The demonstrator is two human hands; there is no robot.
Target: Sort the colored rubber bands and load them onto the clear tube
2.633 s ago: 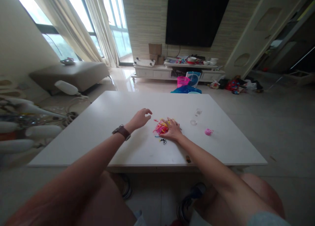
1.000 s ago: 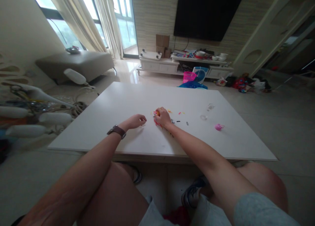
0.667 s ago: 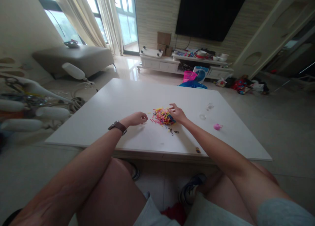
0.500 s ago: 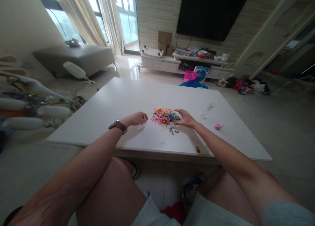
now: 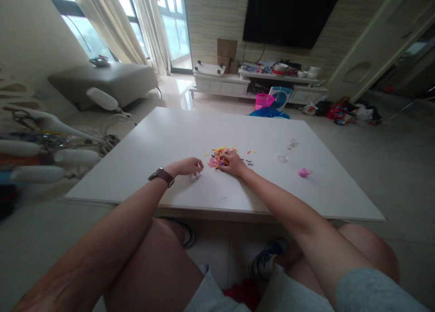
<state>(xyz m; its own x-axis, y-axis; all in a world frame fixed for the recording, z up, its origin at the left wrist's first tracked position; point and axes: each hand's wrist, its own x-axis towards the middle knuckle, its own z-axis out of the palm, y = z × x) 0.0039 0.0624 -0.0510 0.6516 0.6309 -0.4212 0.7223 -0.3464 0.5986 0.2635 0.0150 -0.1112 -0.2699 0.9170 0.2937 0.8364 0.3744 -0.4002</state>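
A heap of small colourful hair ties, mostly pink, yellow and red, lies on the white table. My right hand rests on the heap's right side, its fingers curled round some of the ties; the palm hides what they hold. To the left of the heap, my left hand hovers just above the tabletop with fingers loosely bent and apart, holding nothing. A brown-strapped watch is on the left wrist. A few dark ties lie loose beyond my right hand.
On the table's right side are a clear round piece, another clear piece and a small pink object. Past the far edge stand a pink basket and a low TV cabinet. White lamp-like parts are at the left.
My right hand has moved left onto the heap, which looks smaller and partly covered. The black and gold item at the near edge is no longer visible. My left hand has hardly moved.
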